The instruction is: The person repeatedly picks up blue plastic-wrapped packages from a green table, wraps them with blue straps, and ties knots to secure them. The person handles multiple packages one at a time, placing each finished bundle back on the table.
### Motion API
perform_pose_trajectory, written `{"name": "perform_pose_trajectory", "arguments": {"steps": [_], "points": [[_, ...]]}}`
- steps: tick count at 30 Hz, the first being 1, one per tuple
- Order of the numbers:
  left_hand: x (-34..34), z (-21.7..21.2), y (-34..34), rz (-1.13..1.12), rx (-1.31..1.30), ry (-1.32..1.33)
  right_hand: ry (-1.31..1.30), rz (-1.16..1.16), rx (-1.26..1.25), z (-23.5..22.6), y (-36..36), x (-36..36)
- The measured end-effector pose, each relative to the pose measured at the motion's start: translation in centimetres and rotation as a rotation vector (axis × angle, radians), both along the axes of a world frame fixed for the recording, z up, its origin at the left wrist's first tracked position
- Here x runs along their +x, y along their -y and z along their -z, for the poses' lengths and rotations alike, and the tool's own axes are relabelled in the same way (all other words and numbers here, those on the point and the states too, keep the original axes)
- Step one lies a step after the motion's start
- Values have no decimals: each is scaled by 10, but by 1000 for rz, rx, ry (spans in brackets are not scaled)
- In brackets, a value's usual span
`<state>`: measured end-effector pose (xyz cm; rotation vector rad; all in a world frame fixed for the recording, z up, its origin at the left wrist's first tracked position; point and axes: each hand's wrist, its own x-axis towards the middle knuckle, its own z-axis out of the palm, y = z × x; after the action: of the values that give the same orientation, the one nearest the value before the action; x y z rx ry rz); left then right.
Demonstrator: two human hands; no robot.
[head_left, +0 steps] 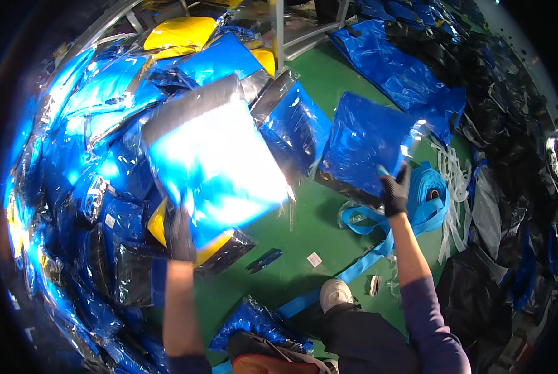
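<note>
My left hand, in a dark glove, grips the lower edge of a flat blue packet in clear plastic. Glare whitens much of this packet, and a black band runs along its far edge. Also gloved, my right hand grips a second plastic-wrapped blue packet by its near right corner. Both packets are held above the green floor, apart from each other. Another blue packet with a black edge lies between and behind them. The left fingers are partly hidden and blurred.
Piled blue packets fill the left, with yellow ones at the back. Light-blue strap lies rolled near my right hand, beside white strips. Black sheeting lies right. A metal frame stands behind; a dark slim tool lies ahead.
</note>
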<state>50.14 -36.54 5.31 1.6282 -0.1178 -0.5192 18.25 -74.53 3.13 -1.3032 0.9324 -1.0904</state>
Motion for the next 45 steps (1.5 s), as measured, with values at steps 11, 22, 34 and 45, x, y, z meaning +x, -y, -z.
{"name": "perform_pose_trajectory", "arguments": {"steps": [11, 22, 34, 45], "points": [[-118, 66, -131, -251, -264, -482, 252, -1081, 342, 2, -212, 107], [-87, -1, -111, 361, 709, 321, 112, -1336, 410, 30, -213, 157], [-204, -72, -253, -131, 243, 21, -108, -1437, 202, -49, -348, 112], [-475, 115, -370, -61, 794, -297, -714, -1710, 505, 9, -391, -62]]}}
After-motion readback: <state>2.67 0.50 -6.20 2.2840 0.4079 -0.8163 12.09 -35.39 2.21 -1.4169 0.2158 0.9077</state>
